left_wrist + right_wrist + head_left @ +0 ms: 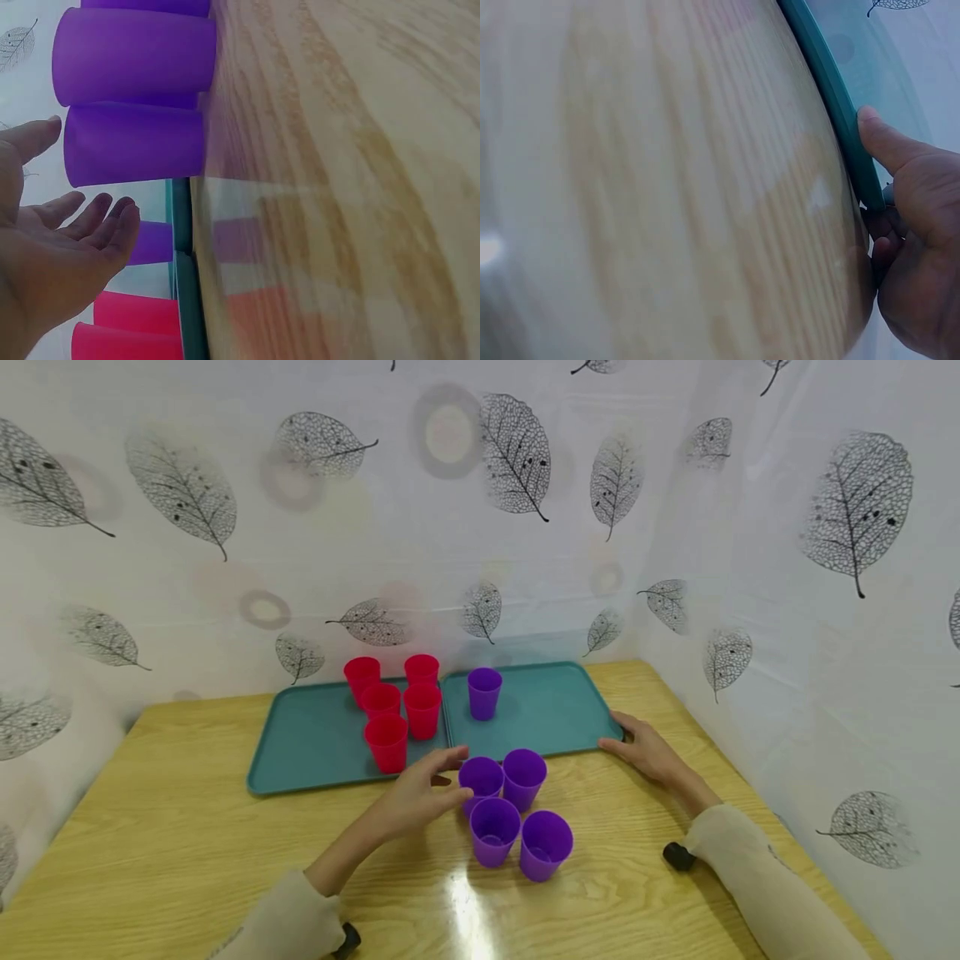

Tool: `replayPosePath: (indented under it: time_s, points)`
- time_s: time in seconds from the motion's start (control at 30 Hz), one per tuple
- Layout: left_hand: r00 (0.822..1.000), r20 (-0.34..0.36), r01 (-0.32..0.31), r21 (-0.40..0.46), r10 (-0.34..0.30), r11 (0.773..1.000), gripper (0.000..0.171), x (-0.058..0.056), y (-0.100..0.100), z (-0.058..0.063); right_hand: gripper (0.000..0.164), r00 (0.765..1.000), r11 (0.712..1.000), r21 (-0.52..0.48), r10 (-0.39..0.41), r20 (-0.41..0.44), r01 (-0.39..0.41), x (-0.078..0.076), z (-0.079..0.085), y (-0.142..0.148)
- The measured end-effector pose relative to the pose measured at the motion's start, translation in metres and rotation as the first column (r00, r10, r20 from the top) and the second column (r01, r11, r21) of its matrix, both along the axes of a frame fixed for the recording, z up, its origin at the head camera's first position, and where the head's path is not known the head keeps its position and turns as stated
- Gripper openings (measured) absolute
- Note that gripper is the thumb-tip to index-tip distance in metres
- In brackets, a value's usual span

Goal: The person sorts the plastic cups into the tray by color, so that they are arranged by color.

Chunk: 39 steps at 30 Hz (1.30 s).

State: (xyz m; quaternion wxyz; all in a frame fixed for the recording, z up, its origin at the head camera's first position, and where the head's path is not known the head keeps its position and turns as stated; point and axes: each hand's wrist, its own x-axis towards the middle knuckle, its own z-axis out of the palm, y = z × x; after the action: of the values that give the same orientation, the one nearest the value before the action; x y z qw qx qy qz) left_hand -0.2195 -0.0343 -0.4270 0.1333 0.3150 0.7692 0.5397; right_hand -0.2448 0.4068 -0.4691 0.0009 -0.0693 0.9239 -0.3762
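A: Fingers first. State?

B: Left hand [420,802]: thumb and fingers apart, just beside four upright, tapered purple plastic cups [495,833]; contact uncertain. Right hand [645,752]: thumb and fingers clamped on the near right corner of a teal rectangular tray [555,710].

A: Step in hand?

B: Judged: reaching for a cup, tray steadied. Next move calls for the left fingers to close round one cup without knocking its close neighbours.

A: Further out?

B: The four stand on the pale wooden table [187,827], before that tray. On it, one matching purple cup [484,695]; on the adjoining teal tray [307,743], five red tapered plastic cups [386,735].

A: Labels?

B: No brand readable. Dark mark on the cream right sleeve [750,877]: too small to read.
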Motion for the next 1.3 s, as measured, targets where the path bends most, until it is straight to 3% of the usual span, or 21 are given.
replayPosePath:
  time_s: [0.37, 0.63, 1.07, 1.3]
  points:
    - [0.998, 0.013, 0.057, -0.016, -0.057, 0.998, 0.072, -0.002, 0.002, -0.012, 0.079, 1.0, 1.0, -0.007, -0.006, -0.001, 0.006, 0.001, -0.001, -0.001]
    - [0.993, 0.013, 0.116, 0.004, -0.116, 0.993, 0.067, -0.007, 0.005, -0.017, 0.078, 1.0, 1.0, 0.013, -0.006, -0.022, 0.006, 0.001, 0.001, -0.002]
    - [0.995, -0.027, 0.096, 0.044, -0.095, 0.994, 0.06, -0.008, 0.01, -0.019, 0.078, 1.0, 1.0, 0.021, -0.003, -0.024, 0.004, 0.001, -0.001, -0.002]
    - [0.999, 0.036, 0.02, 0.064, -0.022, 0.998, 0.058, -0.006, 0.006, -0.015, 0.078, 0.999, 1.0, 0.016, -0.004, -0.032, 0.005, 0.0, -0.001, -0.001]
